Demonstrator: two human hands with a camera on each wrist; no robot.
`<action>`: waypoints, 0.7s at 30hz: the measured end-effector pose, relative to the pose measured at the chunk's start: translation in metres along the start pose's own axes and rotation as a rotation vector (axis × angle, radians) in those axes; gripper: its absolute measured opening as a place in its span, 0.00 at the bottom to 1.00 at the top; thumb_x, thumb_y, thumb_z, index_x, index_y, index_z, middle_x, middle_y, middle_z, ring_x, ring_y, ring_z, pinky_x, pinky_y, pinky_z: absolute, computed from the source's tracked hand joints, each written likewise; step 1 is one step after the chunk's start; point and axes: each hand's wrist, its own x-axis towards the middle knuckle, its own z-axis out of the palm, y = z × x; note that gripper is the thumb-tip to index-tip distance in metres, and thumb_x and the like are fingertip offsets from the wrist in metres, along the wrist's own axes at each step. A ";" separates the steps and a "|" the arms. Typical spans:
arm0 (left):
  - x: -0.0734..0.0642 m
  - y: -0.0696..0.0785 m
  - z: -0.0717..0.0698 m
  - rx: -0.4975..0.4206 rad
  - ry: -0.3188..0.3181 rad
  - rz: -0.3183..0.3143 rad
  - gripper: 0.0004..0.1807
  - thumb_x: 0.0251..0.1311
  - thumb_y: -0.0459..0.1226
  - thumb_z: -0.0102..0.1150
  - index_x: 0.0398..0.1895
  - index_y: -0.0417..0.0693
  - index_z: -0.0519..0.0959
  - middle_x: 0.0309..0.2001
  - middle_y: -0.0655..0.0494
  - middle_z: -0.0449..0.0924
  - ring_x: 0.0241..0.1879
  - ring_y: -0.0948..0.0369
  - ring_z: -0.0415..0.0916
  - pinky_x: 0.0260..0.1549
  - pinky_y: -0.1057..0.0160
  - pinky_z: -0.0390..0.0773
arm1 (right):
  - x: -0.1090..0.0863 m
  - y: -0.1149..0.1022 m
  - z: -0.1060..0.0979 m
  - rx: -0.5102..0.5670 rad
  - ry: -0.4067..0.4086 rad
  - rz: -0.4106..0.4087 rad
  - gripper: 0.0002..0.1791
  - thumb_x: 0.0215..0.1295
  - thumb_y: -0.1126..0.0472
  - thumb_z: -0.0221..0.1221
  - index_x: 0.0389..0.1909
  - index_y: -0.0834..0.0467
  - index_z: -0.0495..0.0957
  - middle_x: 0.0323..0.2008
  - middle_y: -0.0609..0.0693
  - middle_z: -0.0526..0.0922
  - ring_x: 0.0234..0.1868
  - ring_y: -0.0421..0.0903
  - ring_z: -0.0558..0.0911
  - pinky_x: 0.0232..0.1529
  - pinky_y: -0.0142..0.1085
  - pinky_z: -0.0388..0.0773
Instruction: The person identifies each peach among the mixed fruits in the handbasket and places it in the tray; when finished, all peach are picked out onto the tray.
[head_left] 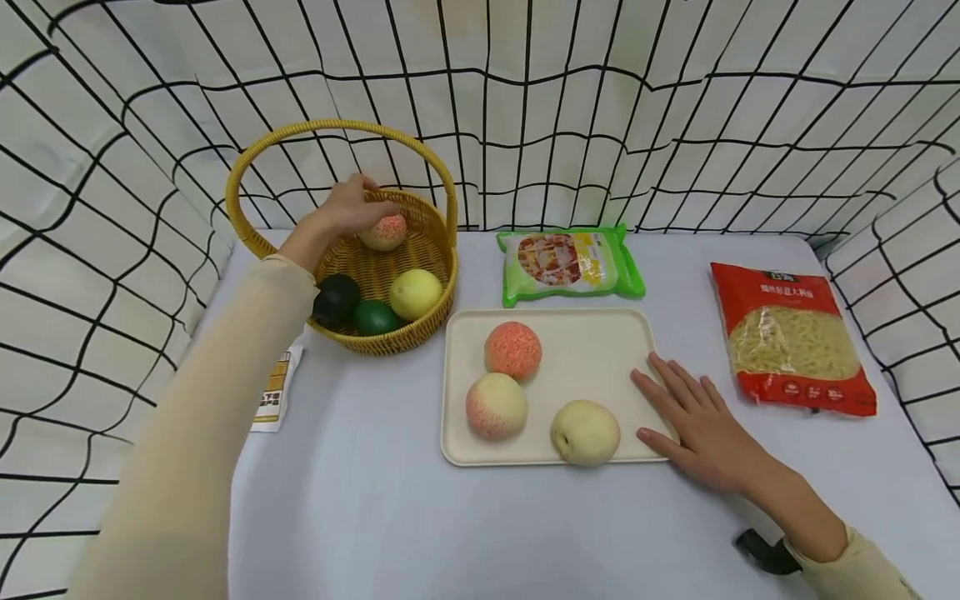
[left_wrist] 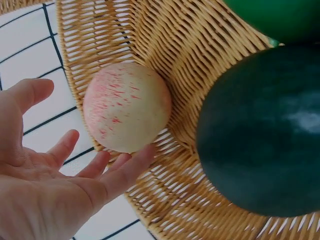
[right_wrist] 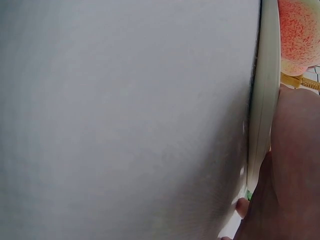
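My left hand (head_left: 352, 207) is over the back of the yellow wicker basket (head_left: 420, 337), beside a pink-and-cream peach (head_left: 385, 233). In the left wrist view its fingers are spread, and a fingertip is right at the lower edge of that peach (left_wrist: 127, 107). A dark round fruit (head_left: 336, 300), a green one (head_left: 377, 317) and a yellow one (head_left: 416, 293) lie at the basket's front. Flat and with spread fingers, my right hand (head_left: 701, 429) rests at the right edge of the cream tray (head_left: 592, 333). On the tray are two pinkish peaches (head_left: 513, 350) and a pale yellow fruit (head_left: 586, 432).
Behind the tray lies a green food packet (head_left: 570, 262). To the right is a red bag of pasta (head_left: 795, 342). A white-and-yellow packet (head_left: 276, 392) is partly hidden by my left sleeve. Black netting (head_left: 525, 150) over white cloth surrounds the table.
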 end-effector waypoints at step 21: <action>0.007 -0.004 0.004 -0.280 -0.132 -0.142 0.43 0.80 0.59 0.41 0.89 0.53 0.43 0.88 0.44 0.42 0.83 0.43 0.55 0.73 0.39 0.73 | 0.001 0.003 0.001 -0.004 -0.013 0.016 0.47 0.74 0.38 0.60 0.87 0.39 0.48 0.89 0.51 0.43 0.87 0.62 0.45 0.82 0.72 0.41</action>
